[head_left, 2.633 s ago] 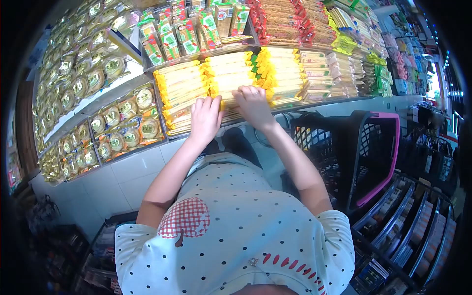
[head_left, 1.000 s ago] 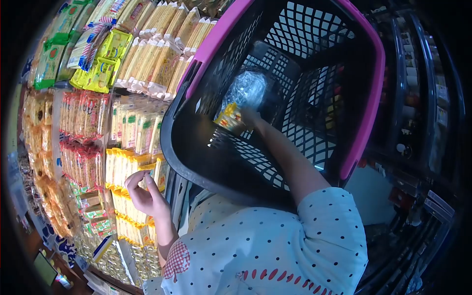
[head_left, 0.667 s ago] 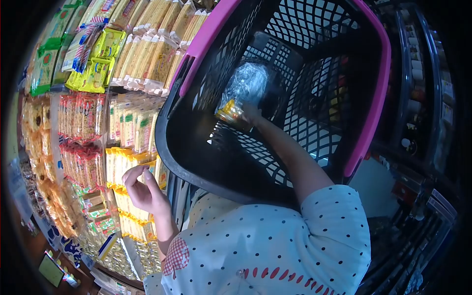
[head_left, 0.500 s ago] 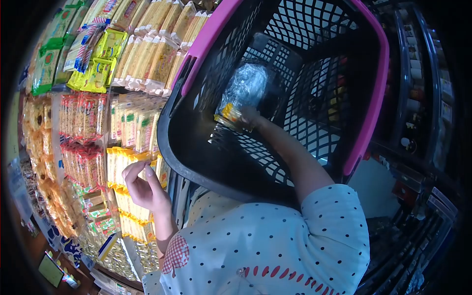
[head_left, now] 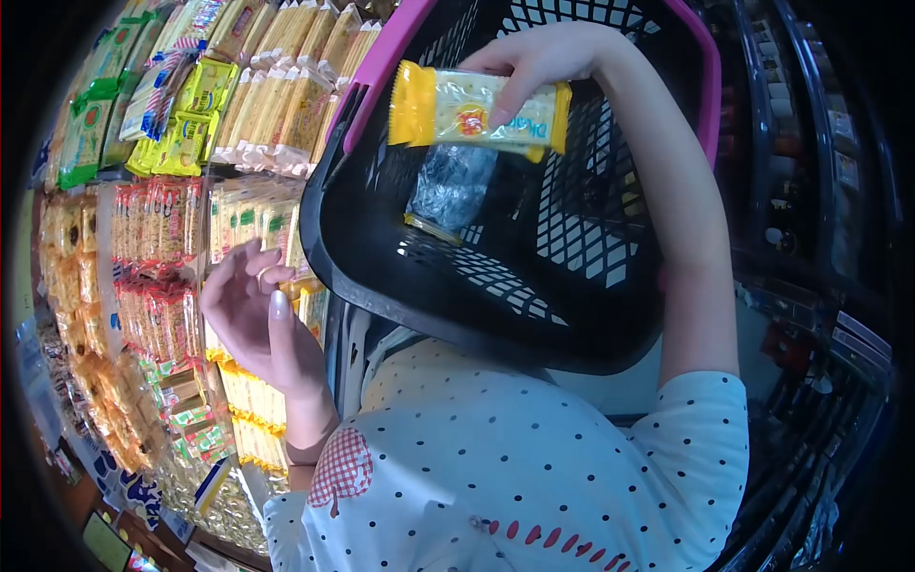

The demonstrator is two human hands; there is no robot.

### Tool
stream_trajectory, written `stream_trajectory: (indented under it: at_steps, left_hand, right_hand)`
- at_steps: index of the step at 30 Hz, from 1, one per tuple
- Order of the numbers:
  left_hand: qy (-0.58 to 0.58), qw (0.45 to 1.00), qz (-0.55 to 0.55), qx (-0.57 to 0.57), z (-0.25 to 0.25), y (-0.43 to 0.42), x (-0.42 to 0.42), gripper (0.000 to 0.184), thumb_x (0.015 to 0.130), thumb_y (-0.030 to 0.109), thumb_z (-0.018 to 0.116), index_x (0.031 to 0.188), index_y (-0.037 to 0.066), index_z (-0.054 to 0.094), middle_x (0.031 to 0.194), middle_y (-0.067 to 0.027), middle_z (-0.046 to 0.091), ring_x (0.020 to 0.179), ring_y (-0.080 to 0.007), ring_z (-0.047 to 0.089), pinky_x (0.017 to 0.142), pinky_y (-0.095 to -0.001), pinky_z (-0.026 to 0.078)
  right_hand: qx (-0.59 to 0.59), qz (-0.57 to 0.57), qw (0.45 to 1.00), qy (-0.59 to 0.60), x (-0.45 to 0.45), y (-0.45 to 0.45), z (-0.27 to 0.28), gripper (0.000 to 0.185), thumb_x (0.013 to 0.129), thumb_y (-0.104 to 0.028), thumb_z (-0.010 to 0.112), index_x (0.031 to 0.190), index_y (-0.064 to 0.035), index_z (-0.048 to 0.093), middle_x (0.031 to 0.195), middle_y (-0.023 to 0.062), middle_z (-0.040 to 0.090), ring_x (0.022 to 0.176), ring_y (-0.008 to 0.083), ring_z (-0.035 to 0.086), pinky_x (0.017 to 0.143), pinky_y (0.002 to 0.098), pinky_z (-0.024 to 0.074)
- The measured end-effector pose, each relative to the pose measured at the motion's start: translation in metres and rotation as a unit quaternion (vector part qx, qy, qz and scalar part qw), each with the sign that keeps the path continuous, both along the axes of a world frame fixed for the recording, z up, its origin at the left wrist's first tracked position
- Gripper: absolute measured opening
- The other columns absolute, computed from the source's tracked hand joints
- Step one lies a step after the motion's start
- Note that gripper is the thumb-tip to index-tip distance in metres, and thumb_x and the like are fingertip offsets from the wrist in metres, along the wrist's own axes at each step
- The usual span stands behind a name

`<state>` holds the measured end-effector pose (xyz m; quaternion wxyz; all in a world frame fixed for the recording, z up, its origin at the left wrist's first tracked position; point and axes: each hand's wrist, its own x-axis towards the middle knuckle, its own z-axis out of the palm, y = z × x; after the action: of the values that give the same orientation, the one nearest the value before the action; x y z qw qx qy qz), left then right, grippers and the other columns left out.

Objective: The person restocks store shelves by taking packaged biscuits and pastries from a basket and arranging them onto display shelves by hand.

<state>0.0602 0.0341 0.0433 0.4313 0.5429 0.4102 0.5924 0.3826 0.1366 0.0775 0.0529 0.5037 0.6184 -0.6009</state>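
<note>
Pinched yellow-ended packets [head_left: 457,116] in right hand [head_left: 548,62], above opening of basket [head_left: 419,319] | Held left hand [head_left: 253,319] empty, with fingers loosely curled and apart, left of basket | Called for light, level pinch, well inside basket, to spare probably brittle contents

Short-sleeved shirt [head_left: 477,419] is worn, pale bluish-white, printed all over with small, widely spaced black dots. Right sleeve [head_left: 705,429] is cut above the elbow, dotted same as the body. Rounded patch [head_left: 341,467] is set on the left of the chest: red-and-white check, with a short dark stem. Small ornament [head_left: 479,522] is placed near mid-chest, too small to be made out. From beside it, slanted red strokes [head_left: 553,536] are run in a row toward the right. Left hand [head_left: 257,319] and right hand [head_left: 543,71] are bare.
</note>
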Motion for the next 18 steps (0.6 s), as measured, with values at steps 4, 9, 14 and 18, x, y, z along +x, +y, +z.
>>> stream_trajectory:
  at_steps: [4,9,14,18]
  left_hand:
    - [-0.066,0.995,-0.071,-0.035,0.018,0.0,0.016,0.064,0.076,0.019,0.064,0.126,-0.002,0.03,0.118,-0.0184,0.043,0.102,-0.0263,0.05,0.086,-0.038,0.045]
    - [-0.168,0.969,-0.106,-0.147,0.027,-0.011,0.017,0.063,0.078,0.023,0.065,0.126,-0.001,0.032,0.117,-0.0157,0.046,0.103,-0.0235,0.049,0.091,-0.0379,0.039]
    - [-0.285,0.937,-0.012,-0.204,0.022,-0.02,-0.009,0.047,0.087,0.022,0.055,0.126,0.002,0.037,0.118,-0.0116,0.049,0.109,-0.0226,0.048,0.097,-0.0378,0.034]
    - [-0.349,0.913,0.03,-0.21,0.012,-0.015,-0.058,0.051,0.089,0.033,0.047,0.13,0.004,0.036,0.122,-0.0117,0.049,0.108,-0.0252,0.051,0.093,-0.0443,0.039]
  right_hand:
    - [0.128,0.001,0.977,0.171,-0.047,-0.023,0.029,0.052,0.071,-0.026,0.071,0.112,-0.0011,0.052,0.099,0.0075,0.062,0.086,0.0149,0.061,0.076,0.027,0.0496]
    - [0.199,-0.018,0.969,0.146,-0.118,-0.055,0.058,0.049,0.072,-0.034,0.07,0.102,0.0009,0.054,0.085,0.0083,0.061,0.077,0.0134,0.058,0.069,0.0264,0.0471]
    - [0.196,0.025,0.955,0.223,-0.113,-0.055,0.062,0.043,0.075,-0.033,0.067,0.097,0.0018,0.056,0.08,0.0083,0.06,0.073,0.0148,0.057,0.065,0.0254,0.0466]
    - [0.032,0.129,0.991,-0.002,-0.081,-0.025,0.02,0.034,0.086,-0.029,0.051,0.087,0.0031,0.06,0.07,0.0079,0.06,0.067,0.0163,0.059,0.061,0.0253,0.0485]
